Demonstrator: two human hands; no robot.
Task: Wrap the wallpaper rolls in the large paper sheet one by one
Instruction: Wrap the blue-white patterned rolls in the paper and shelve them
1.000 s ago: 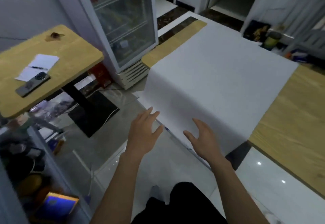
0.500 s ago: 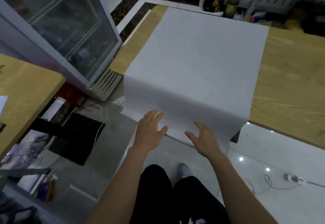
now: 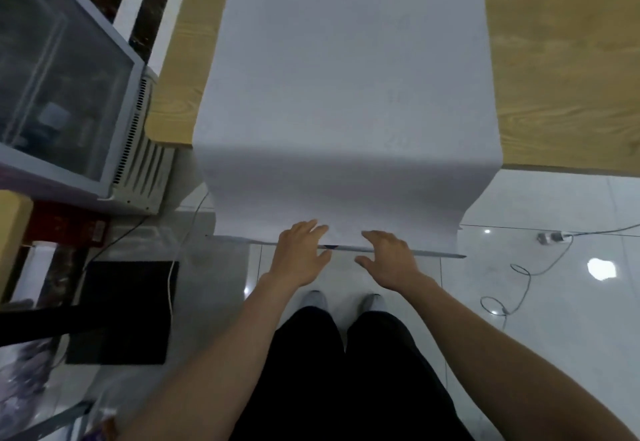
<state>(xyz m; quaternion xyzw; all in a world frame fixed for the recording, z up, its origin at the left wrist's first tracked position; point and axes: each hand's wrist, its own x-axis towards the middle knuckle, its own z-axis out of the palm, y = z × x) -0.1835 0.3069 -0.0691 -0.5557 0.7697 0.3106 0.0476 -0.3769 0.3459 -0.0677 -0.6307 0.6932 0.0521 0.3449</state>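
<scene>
A large white paper sheet (image 3: pixel 346 87) lies across the wooden table (image 3: pixel 561 60) and hangs over its near edge toward the floor. My left hand (image 3: pixel 300 254) and my right hand (image 3: pixel 389 256) are at the sheet's hanging lower edge, side by side near its middle, fingers spread and relaxed, fingertips over the paper. A small dark patch shows at the edge between the hands. No wallpaper roll is visible.
A glass-door fridge (image 3: pixel 65 94) stands to the left of the table. A black mat (image 3: pixel 121 309) and a red box (image 3: pixel 65 222) lie on the tiled floor at left. A cable with a plug (image 3: pixel 550 237) trails on the floor at right. My legs and feet are below.
The view has tilted down and come closer to the table's edge. Both hands stay at the hanging edge of the sheet, now squarely in front of me.
</scene>
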